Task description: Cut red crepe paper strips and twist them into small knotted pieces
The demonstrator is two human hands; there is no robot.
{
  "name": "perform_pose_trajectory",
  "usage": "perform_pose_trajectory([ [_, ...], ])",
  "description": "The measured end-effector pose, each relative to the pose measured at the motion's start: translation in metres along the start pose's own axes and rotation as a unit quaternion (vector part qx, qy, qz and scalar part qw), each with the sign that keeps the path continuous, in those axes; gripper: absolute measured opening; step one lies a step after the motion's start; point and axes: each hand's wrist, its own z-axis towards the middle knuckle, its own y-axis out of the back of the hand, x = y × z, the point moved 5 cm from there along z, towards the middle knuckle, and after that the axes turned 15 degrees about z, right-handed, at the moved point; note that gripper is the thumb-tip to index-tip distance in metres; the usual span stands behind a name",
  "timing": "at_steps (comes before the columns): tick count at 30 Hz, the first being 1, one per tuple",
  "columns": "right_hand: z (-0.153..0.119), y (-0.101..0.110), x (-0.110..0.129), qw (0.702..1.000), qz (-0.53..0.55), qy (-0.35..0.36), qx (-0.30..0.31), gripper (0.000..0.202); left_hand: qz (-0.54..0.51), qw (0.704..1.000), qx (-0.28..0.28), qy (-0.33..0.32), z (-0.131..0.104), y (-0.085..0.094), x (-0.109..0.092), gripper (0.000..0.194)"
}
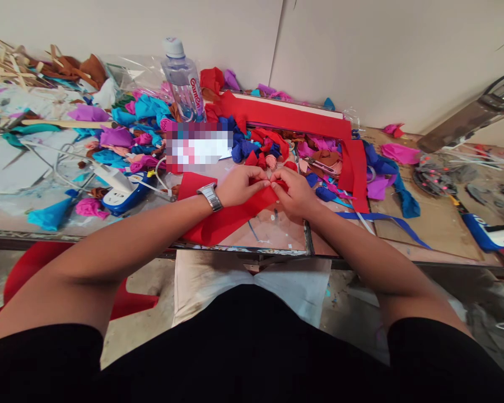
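A long red strip of crepe paper or cloth [218, 221] runs from the table's near edge up to my fingertips. My left hand [242, 187], with a metal watch [211, 197] on its wrist, pinches the strip near its upper end. Close against it, my right hand [293, 191] pinches the same end, fingertips almost touching those of the left. The gripped part is mostly hidden by my fingers. Just beyond my hands lie crumpled red pieces [273, 140] and a small peach-coloured rolled piece [271, 161].
Colourful scraps cover the table's back. A water bottle [185, 84] stands behind a blurred pale object [199, 150]. Left are a blue-and-white power strip [126, 193] and cables. Small snips [319, 164] lie right of my hands, near a folded red strip [354, 173]. A dark bottle [466, 120] stands far right.
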Motion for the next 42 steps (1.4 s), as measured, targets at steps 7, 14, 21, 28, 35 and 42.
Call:
perform_pose_trajectory([
  [7, -0.0004, -0.0004, -0.0010, 1.000, 0.009, -0.008, -0.019, 0.016, 0.034, 0.999, -0.009, 0.002, -0.0013, 0.0010, -0.0007, 0.032],
  [14, 0.0001, 0.0016, 0.0007, 0.999, -0.019, 0.000, -0.030, 0.011, 0.026, 1.000, -0.002, 0.005, -0.0002, -0.0013, 0.0009, 0.030],
  [21, 0.0006, -0.0016, 0.0006, 1.000, -0.001, -0.016, -0.011, 0.009, 0.032, 0.999, 0.014, -0.015, -0.0013, -0.0030, -0.0043, 0.028],
  [28, 0.0005, -0.0009, -0.0021, 0.999, 0.015, -0.032, -0.040, 0.008, 0.064, 0.998, -0.004, -0.011, -0.0011, -0.0031, 0.0004, 0.028],
  [35, 0.0016, -0.0016, 0.0007, 0.999, 0.006, -0.019, -0.030, 0.010, 0.009, 1.000, 0.023, -0.009, 0.0007, -0.0042, 0.0025, 0.028],
  [42, -0.0004, -0.0027, -0.0025, 0.999, 0.020, -0.031, -0.036, 0.008, 0.001, 0.999, 0.027, -0.018, 0.0002, -0.0065, 0.0024, 0.025],
])
